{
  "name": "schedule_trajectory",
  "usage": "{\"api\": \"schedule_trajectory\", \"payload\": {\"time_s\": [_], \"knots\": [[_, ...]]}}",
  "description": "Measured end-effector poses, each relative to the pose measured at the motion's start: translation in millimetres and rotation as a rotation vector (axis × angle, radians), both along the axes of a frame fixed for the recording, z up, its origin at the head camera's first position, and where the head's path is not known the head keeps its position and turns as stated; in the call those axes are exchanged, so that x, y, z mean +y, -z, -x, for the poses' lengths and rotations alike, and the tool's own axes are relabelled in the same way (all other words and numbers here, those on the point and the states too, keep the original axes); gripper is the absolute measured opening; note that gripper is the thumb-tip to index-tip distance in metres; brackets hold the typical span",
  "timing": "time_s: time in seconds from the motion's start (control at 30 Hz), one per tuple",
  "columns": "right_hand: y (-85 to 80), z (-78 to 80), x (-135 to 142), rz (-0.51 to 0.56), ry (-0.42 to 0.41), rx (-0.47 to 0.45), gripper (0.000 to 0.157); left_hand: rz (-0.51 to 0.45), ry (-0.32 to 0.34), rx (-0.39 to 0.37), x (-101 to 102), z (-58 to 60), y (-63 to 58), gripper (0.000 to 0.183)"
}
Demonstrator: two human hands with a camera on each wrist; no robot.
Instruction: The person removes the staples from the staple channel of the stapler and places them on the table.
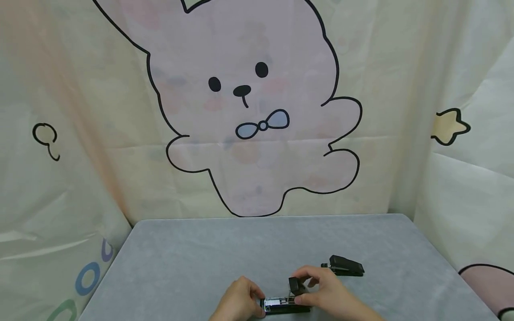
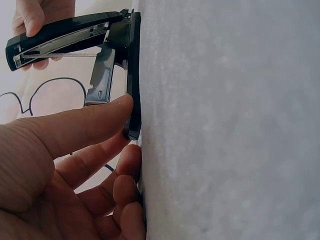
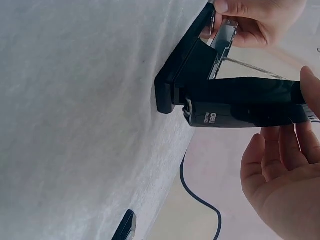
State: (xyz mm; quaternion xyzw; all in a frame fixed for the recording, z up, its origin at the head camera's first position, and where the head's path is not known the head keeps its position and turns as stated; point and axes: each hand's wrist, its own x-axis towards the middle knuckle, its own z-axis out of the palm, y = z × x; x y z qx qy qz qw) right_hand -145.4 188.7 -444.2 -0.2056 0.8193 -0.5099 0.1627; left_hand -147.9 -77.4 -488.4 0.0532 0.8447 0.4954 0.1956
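A black stapler (image 1: pixel 286 309) lies with its base on the table near the front, its top arm (image 3: pixel 245 102) swung up. Under the raised arm, the metal staple magazine (image 2: pixel 101 75) and a thin spring (image 2: pixel 62 54) are exposed in the left wrist view. My left hand (image 1: pixel 239 299) pinches the free end of the base between thumb and fingers, close to the cloth. With thumb on one side and fingers on the other, my right hand (image 1: pixel 329 292) holds the lifted end of the top arm.
Behind my right hand a second black stapler (image 1: pixel 346 265) rests on the grey cloth-covered table (image 1: pixel 201 249). A curtain (image 1: pixel 373 178) with a cartoon bear hangs beyond the far edge, and printed side curtains (image 1: pixel 48 200) flank the table.
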Motion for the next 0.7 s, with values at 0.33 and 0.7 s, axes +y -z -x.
{"api": "schedule_trajectory", "payload": {"time_s": [0.33, 0.7], "knots": [[-0.5, -1.5, 14, 0.043, 0.049, -0.046, 0.042, 0.006, -0.001, 0.013, 0, -0.1, 0.2, 0.026], [0.7, -5.1, 27, 0.118, 0.073, -0.061, 0.046, 0.013, -0.003, -0.002, 0, 0.5, -0.6, 0.026]]}}
